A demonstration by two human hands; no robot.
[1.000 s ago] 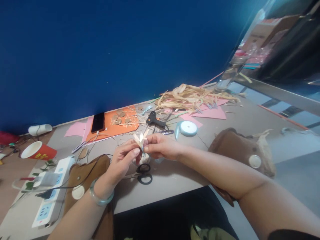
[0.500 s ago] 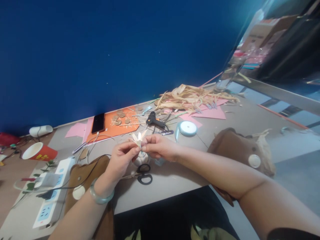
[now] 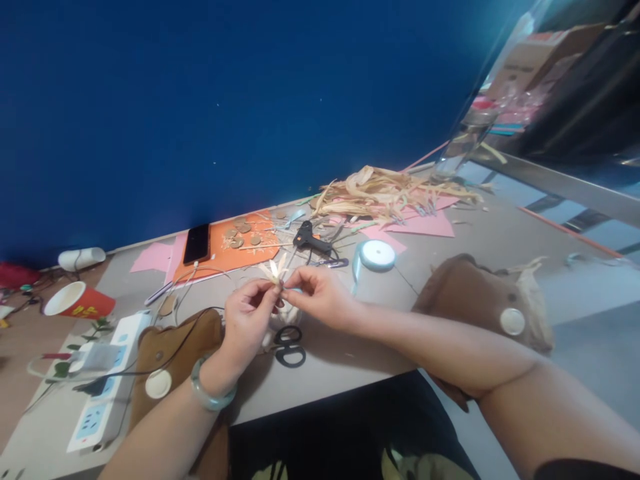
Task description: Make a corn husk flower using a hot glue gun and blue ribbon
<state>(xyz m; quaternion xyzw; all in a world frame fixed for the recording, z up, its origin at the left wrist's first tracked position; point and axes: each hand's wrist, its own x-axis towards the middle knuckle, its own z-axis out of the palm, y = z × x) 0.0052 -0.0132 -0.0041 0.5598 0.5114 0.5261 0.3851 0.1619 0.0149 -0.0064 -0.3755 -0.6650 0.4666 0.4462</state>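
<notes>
A small flower of pale corn-husk strips (image 3: 275,269) stands upright between my hands, its petals fanned out at the top. My left hand (image 3: 249,312) pinches its base between thumb and fingers. From the other side, my right hand (image 3: 320,297) closes thumb and forefinger on the same base, fingertips almost meeting the left ones. Just below the hands lie scissors with black handles (image 3: 291,355), their blades hidden. A pale bundle behind the fingers is mostly covered. Beyond my right hand is a roll of light blue ribbon (image 3: 379,255), its loose end hanging toward me.
A black glue gun (image 3: 311,239) lies behind the hands, near a heap of dried husks (image 3: 373,190). Orange paper (image 3: 220,257) holds wooden discs and a phone (image 3: 197,245). A power strip (image 3: 103,393), red paper cup (image 3: 83,301) and brown bags (image 3: 463,293) flank my arms.
My right hand's fingers have shifted at the flower's base and the hand has opened out behind the pinch. The flower has tilted slightly, and my left wrist has moved a little right.
</notes>
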